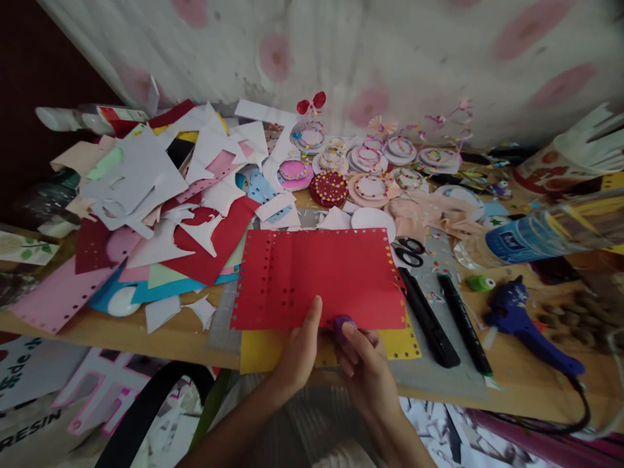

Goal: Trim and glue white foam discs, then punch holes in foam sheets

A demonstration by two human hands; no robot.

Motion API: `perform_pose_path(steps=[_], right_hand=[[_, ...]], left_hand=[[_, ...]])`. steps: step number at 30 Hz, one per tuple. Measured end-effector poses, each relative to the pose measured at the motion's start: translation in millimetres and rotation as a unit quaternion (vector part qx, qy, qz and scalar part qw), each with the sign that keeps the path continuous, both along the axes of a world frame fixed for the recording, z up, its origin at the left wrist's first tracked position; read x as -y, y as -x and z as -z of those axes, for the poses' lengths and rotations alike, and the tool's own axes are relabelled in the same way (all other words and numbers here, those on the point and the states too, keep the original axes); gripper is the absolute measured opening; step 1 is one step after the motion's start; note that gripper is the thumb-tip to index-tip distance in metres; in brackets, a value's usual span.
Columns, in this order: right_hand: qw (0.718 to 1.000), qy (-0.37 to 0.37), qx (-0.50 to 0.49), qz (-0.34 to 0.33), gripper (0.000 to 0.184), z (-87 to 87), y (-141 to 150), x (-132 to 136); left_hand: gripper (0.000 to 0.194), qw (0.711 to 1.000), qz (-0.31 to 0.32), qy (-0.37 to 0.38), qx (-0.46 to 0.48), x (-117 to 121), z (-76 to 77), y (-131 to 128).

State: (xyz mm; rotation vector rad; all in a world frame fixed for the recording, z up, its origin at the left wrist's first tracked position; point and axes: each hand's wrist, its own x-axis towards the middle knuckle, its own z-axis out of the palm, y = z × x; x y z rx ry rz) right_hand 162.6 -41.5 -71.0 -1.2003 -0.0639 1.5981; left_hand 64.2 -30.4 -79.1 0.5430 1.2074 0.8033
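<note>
A red paper sheet (346,273) with small punched holes along its edges lies in front of me over a yellow sheet (263,351), which also has punched shapes at its rim. My left hand (298,351) grips the near edge of the red sheet, thumb on top and fingers hidden beneath. Just to its right, my right hand (368,357) is closed around a small purple paper punch (343,325), thumb on it, at the same near edge. Whether the punch is pressed down, I cannot tell.
Paper scraps (141,175) heap up at the left. Small decorated paper hats (329,187) stand at the back. Scissors (409,252), a black cutter (429,318), a marker (465,325), a blue glue gun (531,325) and a bottle (526,234) lie to the right.
</note>
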Motion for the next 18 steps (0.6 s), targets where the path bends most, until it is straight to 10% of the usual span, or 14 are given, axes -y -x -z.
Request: perform_pose_path(steps=[18], right_hand=[[1.000, -0.017, 0.014, -0.015, 0.042, -1.3, -1, -2]], left_hand=[[0.049, 0.994, 0.041, -0.013, -0.096, -4, -17.0, 15]])
